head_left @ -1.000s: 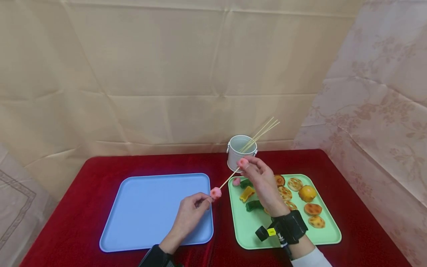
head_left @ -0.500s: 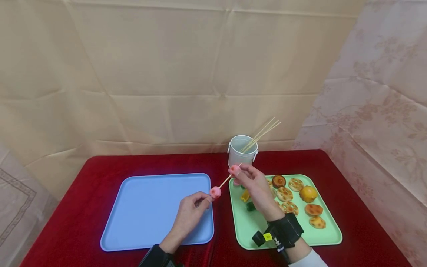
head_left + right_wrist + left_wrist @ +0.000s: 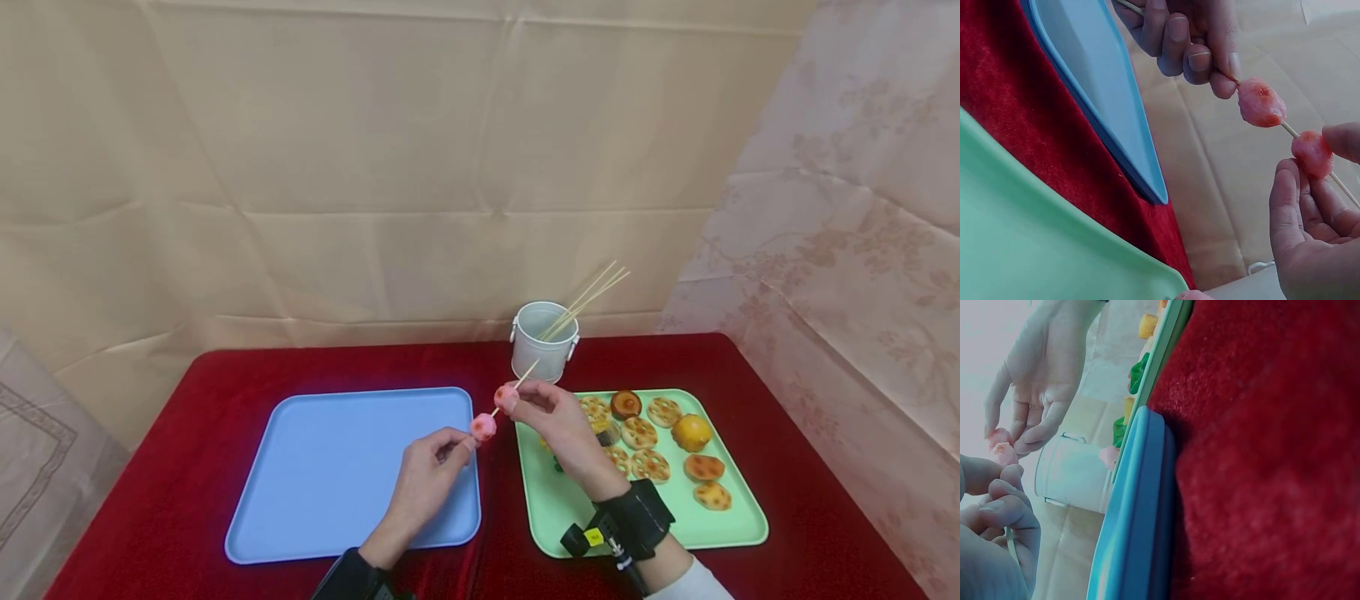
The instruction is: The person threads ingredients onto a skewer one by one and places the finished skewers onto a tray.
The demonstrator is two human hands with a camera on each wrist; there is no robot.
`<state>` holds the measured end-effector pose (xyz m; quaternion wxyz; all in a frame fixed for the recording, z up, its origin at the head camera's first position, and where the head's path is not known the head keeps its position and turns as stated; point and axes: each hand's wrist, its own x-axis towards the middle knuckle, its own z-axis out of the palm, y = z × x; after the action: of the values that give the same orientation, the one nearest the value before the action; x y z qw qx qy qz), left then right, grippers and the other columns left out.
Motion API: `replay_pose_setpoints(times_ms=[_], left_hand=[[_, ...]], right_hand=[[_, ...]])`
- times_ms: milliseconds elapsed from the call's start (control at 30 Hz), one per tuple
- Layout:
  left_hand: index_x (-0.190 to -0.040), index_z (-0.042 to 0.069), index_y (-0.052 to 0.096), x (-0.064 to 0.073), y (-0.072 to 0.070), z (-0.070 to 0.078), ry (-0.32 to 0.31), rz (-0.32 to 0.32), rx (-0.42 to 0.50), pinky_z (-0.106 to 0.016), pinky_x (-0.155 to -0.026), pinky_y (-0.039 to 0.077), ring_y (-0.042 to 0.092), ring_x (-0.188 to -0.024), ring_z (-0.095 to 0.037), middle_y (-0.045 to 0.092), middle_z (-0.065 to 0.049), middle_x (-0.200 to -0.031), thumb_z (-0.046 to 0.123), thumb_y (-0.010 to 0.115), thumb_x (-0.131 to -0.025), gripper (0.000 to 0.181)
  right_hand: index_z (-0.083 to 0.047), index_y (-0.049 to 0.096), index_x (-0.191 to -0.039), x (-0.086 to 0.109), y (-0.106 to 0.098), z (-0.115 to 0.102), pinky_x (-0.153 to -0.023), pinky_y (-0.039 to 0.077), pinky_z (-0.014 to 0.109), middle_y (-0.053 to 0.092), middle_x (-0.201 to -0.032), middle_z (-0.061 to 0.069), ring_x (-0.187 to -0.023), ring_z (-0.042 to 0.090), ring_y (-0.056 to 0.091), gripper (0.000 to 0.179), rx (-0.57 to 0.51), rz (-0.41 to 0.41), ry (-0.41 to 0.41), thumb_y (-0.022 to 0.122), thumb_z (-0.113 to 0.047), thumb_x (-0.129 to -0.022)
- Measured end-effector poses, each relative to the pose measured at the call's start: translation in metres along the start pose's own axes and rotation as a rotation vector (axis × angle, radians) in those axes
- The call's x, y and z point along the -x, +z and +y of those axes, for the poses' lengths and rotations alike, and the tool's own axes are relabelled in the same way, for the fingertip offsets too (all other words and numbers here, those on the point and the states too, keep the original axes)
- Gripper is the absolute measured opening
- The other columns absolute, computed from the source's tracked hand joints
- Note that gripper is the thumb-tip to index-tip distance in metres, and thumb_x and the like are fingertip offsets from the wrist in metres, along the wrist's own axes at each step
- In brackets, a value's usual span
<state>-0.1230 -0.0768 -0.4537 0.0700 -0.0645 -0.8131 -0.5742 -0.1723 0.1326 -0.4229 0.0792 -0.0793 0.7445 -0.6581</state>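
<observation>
My left hand (image 3: 427,475) pinches a thin wooden skewer (image 3: 1290,130) just below a pink ball (image 3: 483,427) threaded on it. A second pink ball (image 3: 1312,154) sits higher on the same skewer, held between the thumb and fingers of my right hand (image 3: 558,425). A short stretch of bare stick shows between the two balls in the right wrist view, and the skewer's tip sticks out past the upper one. Both hands are raised over the gap between the blue tray (image 3: 345,483) and the green tray (image 3: 555,517).
On the green tray lie lotus root slices (image 3: 649,466), a mushroom (image 3: 626,405), a yellow lemon-like piece (image 3: 692,432) and browned slices (image 3: 703,468). A white bucket (image 3: 536,354) holding several skewers (image 3: 588,304) stands behind. Red cloth (image 3: 187,467) covers the table.
My right hand has slid the second pink ball down the skewer, leftward towards the first. The skewer's tip now shows beyond it. The left hand stays nearly still.
</observation>
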Motion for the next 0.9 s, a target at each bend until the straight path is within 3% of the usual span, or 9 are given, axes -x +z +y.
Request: replay_pose_setpoints(times_ms=[167,433,600,900], left_hand=[[-0.091,0.009,0.078,0.000,0.000,0.003,-0.027,-0.009,0.000,-0.022,-0.062,0.044,0.056,-0.067,-0.007,0.065,0.006,-0.073,0.011,0.070,-0.095,0.010],[-0.091,0.007,0.078,0.000,0.000,0.002,-0.014,-0.007,0.011,-0.023,-0.062,0.044,0.056,-0.068,-0.006,0.066,0.003,-0.073,0.014,0.071,-0.096,0.011],[-0.090,0.009,0.079,0.000,0.001,0.003,-0.023,0.011,-0.036,-0.022,-0.057,0.041,0.054,-0.061,-0.005,0.065,0.007,-0.071,0.014,0.071,-0.095,0.010],[-0.089,0.011,0.080,-0.001,-0.001,0.001,-0.017,0.032,-0.061,-0.023,-0.053,0.039,0.050,-0.056,-0.003,0.064,0.006,-0.067,0.018,0.073,-0.093,0.011]], right_hand=[[-0.016,0.073,-0.120,0.002,0.001,0.000,-0.100,0.052,0.040,0.075,-0.115,0.003,-0.111,0.021,0.068,0.037,0.015,-0.002,0.019,0.077,-0.041,-0.093],[-0.007,0.070,-0.122,0.002,0.005,0.000,-0.098,0.053,0.036,0.074,-0.114,0.009,-0.110,0.022,0.070,0.037,-0.020,-0.056,0.011,0.077,-0.031,-0.095],[-0.007,0.067,-0.127,0.001,0.004,0.000,-0.100,0.052,0.040,0.074,-0.115,0.009,-0.109,0.023,0.069,0.041,-0.011,-0.067,0.015,0.075,-0.033,-0.096],[-0.005,0.067,-0.129,-0.002,-0.010,-0.004,-0.104,0.049,0.053,0.070,-0.123,0.011,-0.111,0.032,0.068,0.041,0.082,0.030,0.018,0.063,-0.036,-0.102]])
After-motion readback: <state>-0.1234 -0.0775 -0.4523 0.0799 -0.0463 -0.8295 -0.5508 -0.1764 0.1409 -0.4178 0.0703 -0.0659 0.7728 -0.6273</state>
